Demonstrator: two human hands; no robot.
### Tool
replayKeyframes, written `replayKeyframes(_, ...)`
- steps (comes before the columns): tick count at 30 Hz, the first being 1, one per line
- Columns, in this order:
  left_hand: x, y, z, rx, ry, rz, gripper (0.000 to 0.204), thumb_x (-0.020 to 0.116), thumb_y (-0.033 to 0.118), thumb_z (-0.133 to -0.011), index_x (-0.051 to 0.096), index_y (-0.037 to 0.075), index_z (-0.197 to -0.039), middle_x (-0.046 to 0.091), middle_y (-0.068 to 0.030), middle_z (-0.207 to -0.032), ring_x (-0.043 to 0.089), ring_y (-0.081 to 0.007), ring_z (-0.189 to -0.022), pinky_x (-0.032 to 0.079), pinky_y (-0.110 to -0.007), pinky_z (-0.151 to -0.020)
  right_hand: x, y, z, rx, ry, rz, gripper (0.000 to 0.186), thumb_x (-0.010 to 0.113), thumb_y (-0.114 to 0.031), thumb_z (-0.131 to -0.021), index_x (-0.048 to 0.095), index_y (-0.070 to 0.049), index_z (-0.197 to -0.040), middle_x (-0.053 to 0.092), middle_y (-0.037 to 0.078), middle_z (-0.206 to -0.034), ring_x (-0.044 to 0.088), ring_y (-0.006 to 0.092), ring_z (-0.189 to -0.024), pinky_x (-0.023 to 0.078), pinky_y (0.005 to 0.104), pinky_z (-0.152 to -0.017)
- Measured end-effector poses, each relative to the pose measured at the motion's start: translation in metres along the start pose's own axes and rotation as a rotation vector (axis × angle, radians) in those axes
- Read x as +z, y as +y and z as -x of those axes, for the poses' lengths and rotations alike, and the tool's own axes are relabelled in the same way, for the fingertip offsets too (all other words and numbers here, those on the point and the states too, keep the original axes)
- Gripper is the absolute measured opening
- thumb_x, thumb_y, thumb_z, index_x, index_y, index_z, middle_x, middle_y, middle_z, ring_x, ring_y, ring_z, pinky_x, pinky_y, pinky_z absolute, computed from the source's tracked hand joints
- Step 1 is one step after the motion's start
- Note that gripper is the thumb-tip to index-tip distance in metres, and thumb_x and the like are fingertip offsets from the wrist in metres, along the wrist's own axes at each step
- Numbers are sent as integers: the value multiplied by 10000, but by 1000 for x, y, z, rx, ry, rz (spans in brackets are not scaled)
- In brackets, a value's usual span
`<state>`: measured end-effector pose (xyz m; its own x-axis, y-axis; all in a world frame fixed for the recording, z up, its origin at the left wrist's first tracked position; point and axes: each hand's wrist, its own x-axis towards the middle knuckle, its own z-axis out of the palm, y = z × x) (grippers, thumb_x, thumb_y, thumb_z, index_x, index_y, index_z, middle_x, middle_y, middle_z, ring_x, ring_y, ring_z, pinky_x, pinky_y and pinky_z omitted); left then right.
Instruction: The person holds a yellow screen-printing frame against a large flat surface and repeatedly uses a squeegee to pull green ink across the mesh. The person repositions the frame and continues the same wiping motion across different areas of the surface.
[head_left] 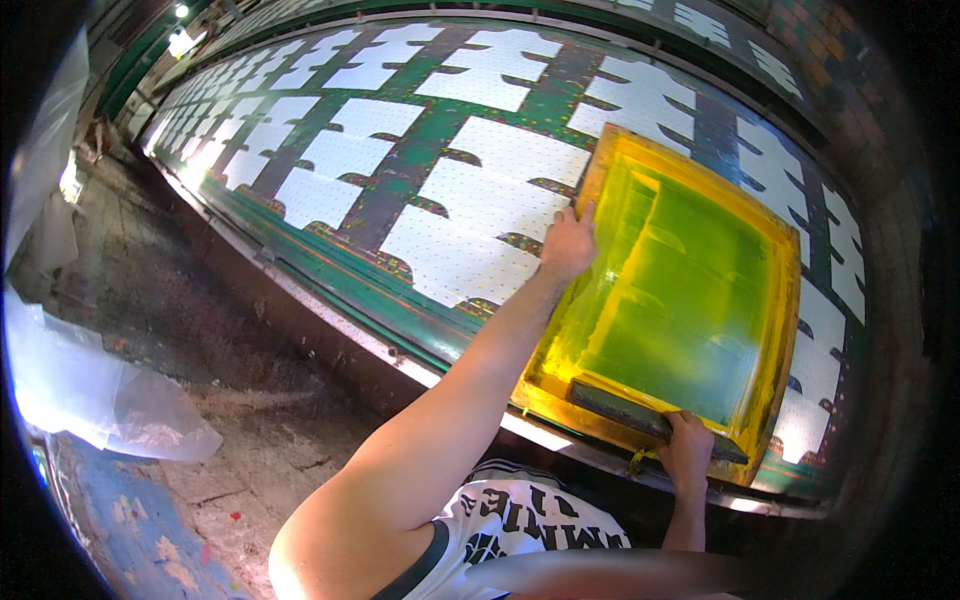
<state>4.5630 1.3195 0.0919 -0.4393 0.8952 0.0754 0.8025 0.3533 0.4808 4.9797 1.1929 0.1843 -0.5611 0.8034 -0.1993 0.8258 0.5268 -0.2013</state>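
A wooden-framed printing screen (790,300), stained yellow, lies over white cut pieces on the long table. Yellow-green ink tints its mesh (690,290), with a brighter yellow streak along the left side. My left hand (570,245) grips the frame's left edge, its fingers curled at the rim. Along the screen's near end rests a dark squeegee (615,408), slightly slanted. My right hand (688,445) is closed round the squeegee toward its right part, and some of the fingers are hidden. Yellow ink smears the frame's near-left corner.
Rows of white cut pieces (500,165) with small dots cover the green, ink-spotted table (405,290). Another table with white pieces (700,20) runs beyond it. Clear plastic sheeting (110,390) hangs and lies at the left, above a worn floor (260,440).
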Motion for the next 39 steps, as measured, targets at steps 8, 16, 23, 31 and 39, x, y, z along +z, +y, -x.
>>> replayKeyframes(8, -8, 4, 3, -3, -24, -53, 624, 507, 203, -1083, 403, 86, -1687, 560, -297, -1430, 573, -446, -1332, 560, -540, -1064, 26, 10, -51, 47, 147, 142, 600, 858, -61, -740, 729, -93, -1325, 741, 154, -1268, 716, 388, -1171, 602, 517, -978)
replayKeyframes(16, -5, 15, 1, -38, -43, -191, 688, 548, 148, -1019, 396, 78, -1686, 553, -302, -1451, 567, -447, -1372, 550, -533, -1110, -1, 63, -210, 15, 177, 271, 452, 860, -142, -810, 733, -111, -1243, 767, 140, -1145, 745, 376, -1064, 624, 508, -893)
replayKeyframes(23, 7, 16, -7, -87, -33, -231, 609, 498, 203, -1093, 381, 157, -1689, 577, -308, -1382, 595, -484, -1301, 562, -568, -1089, -32, 113, -348, -46, 291, 268, 257, 806, -158, -880, 769, -83, -1123, 796, 180, -1067, 774, 415, -1015, 631, 538, -843)
replayKeyframes(31, 12, 18, -2, -37, 65, -209, 525, 487, 257, -1135, 457, 164, -1651, 603, -298, -1309, 618, -479, -1216, 566, -580, -1030, -68, 145, -441, -10, 232, 236, 244, 774, -191, -914, 814, -43, -1105, 805, 209, -1136, 787, 423, -1052, 638, 551, -895)
replayKeyframes(39, 12, 20, -3, -54, 90, -227, 513, 490, 243, -1129, 475, 164, -1635, 630, -271, -1271, 639, -473, -1182, 569, -580, -1018, -102, 160, -484, -115, 205, 202, 321, 747, -199, -913, 790, -10, -1168, 783, 250, -1208, 751, 452, -1167, 621, 564, -963)
